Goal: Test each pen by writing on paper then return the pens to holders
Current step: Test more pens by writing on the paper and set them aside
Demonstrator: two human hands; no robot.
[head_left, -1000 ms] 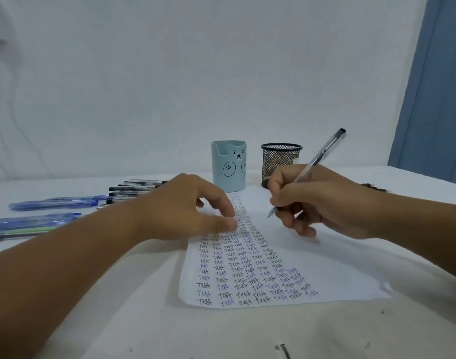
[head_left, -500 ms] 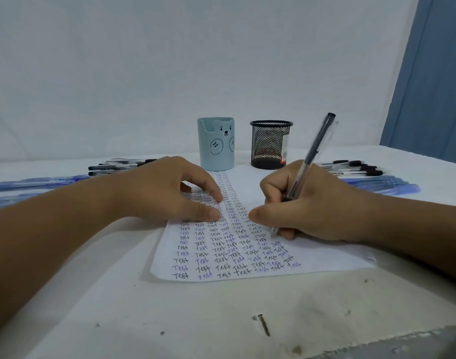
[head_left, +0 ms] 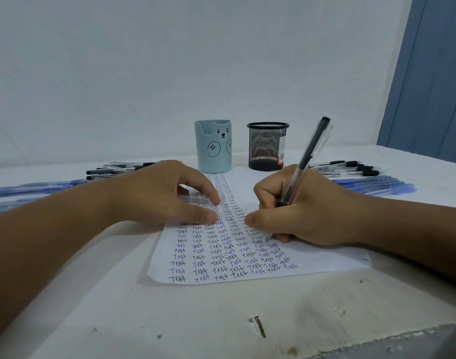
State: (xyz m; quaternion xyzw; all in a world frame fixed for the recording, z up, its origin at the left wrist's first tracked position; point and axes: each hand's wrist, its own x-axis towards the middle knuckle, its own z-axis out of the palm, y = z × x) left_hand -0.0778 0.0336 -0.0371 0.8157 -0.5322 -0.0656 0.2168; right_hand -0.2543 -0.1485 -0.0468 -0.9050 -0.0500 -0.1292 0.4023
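Right hand [head_left: 307, 211] is gripping a black pen [head_left: 306, 161] with closed fingers, tip touching the paper [head_left: 322, 257], while left hand [head_left: 164, 193] is pressing open fingers flat on it, before two holders [head_left: 213, 146].

I see pen rows [head_left: 351, 169] crowding both table [head_left: 221, 320] sides; open room between the bear holder [head_left: 213, 149] and mesh holder [head_left: 267, 147].

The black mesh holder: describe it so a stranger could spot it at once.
Look to the far end of the written-on paper on the white table. Two cups stand there; the black mesh holder is the right one. Unlike the blue bear-faced cup, it is see-through wire.
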